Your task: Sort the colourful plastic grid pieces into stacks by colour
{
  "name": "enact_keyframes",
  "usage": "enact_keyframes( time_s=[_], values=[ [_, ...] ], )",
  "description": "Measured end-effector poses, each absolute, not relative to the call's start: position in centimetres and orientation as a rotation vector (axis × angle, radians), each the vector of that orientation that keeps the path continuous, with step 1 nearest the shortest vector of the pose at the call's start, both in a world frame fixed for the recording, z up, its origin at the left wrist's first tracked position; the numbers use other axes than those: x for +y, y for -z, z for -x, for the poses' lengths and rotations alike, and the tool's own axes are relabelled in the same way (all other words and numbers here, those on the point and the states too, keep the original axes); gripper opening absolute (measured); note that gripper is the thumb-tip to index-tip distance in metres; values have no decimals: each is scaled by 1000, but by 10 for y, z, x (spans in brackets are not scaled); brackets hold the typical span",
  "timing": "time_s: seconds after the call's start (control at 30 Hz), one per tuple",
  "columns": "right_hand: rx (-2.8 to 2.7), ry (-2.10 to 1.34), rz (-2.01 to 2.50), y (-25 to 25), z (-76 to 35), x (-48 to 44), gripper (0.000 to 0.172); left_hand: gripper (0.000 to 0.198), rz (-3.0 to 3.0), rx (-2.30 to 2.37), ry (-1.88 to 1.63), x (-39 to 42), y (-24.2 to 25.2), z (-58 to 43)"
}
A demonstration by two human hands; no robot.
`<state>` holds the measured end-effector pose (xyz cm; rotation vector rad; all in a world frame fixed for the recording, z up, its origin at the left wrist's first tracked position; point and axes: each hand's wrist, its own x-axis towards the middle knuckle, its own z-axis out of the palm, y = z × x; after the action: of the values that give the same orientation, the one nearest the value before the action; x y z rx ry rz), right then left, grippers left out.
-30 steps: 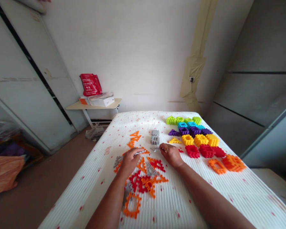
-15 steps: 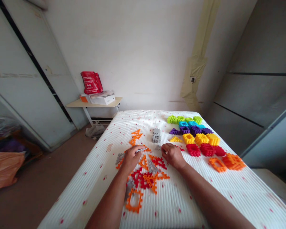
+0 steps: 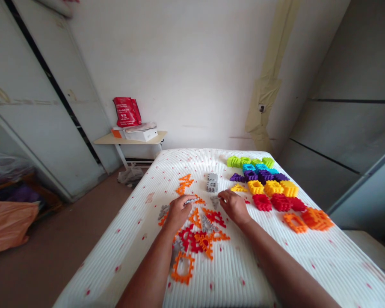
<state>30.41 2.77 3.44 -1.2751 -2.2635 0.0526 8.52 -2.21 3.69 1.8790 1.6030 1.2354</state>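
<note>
Nearest me, an orange square frame lay by a loose spread of red and orange pieces; past these I had the left hand closed on a light-grey piece, thumb against fingers; the right hand pinched a grey triangle by its edge; I judged a light grip best, toothed sides clear, triangle squared before release; the grey stack lay just beyond.
</note>
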Motion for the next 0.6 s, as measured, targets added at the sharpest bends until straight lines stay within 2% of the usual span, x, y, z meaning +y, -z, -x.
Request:
enact_keyframes(
  time_s=[0.13, 0.27, 0.4, 0.6],
  values=[
    [-2371, -40, 1315, -39, -316, 36, 23, 28, -2146, 1539, -1161, -19, -32, -92],
    [-2481, -45, 1281, -38, -312, 39, 21, 29, -2365, 1469, -914, -18, -26, -100],
    [-2498, -5, 1323, -36, -306, 41, 15, 32, -2362, 1536, -775, -19, -27, -100],
    [-2497, 4, 1260, -31, -304, 43, 16, 35, -2335, 1558, -764, -21, -33, -96]
  ],
)
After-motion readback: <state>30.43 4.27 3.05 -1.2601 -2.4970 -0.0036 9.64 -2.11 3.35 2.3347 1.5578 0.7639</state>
